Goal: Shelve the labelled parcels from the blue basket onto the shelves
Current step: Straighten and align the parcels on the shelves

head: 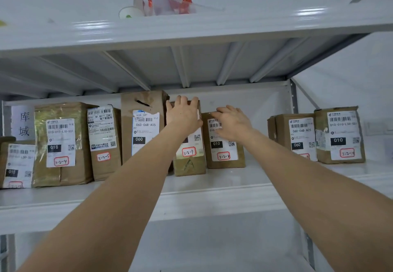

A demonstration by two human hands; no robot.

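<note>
While the left hand [184,116] grips parcel 3-2-7 [190,165] with its fingers curled over the top and its thumb down the left side, the right hand [232,123] lies loose and flat against the upper front of parcel 3-2-8 [225,163], clasping nothing. The two parcels stand upright, just beside each other, about midway along the shelf [212,188] and set back from its front edge. The step looks like squaring 3-2-7 into the row. To do it well, slide it straight back, upright, label outward. Let the right hand steady 3-2-8 so it is not knocked askew, and keep the red-ringed numbers readable and in order. By count there are two hands and eight parcels in the row. Six run from the left end to the middle and two stand near the right end, and a brown scrap at the left edge may be a ninth. There is one sign [23,122] at the back left corner, and one cup [129,13] and one bag [161,1] on the top shelf [191,31]. The blue basket is not in view.
</note>
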